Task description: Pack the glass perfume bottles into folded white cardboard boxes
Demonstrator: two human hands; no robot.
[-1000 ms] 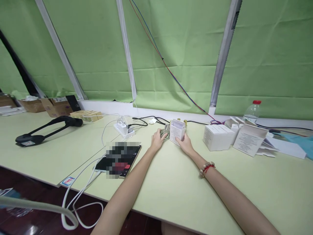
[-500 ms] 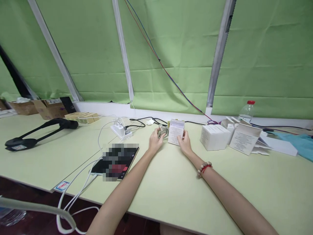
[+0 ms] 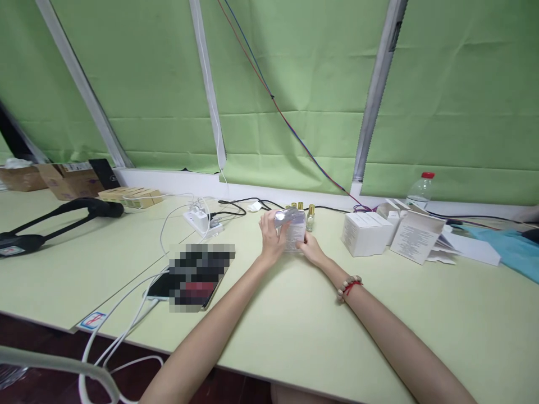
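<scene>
My left hand (image 3: 273, 238) is closed around a shiny, greyish, partly see-through object (image 3: 287, 215), perhaps glass; its exact kind does not show. It is tilted over the top of a small white box (image 3: 295, 235) with printed text on its front. My right hand (image 3: 311, 248) grips that box by its lower right side, near the tabletop. Just behind the box stand several small glass bottles with gold caps; the nearest bottle (image 3: 310, 217) is beside its right edge, and the others are partly hidden.
To the right are a closed white box (image 3: 365, 234), an opened printed carton (image 3: 416, 235), a red-capped water bottle (image 3: 420, 192) and blue cloth (image 3: 505, 247). On the left lie a tablet (image 3: 158, 285) with white cables, a power strip (image 3: 202, 221) and a black headset-like frame (image 3: 63, 219).
My left hand has brought the shiny object rightward and over the box's top. The box has shifted slightly left and down, so more of the gold-capped bottles shows behind it.
</scene>
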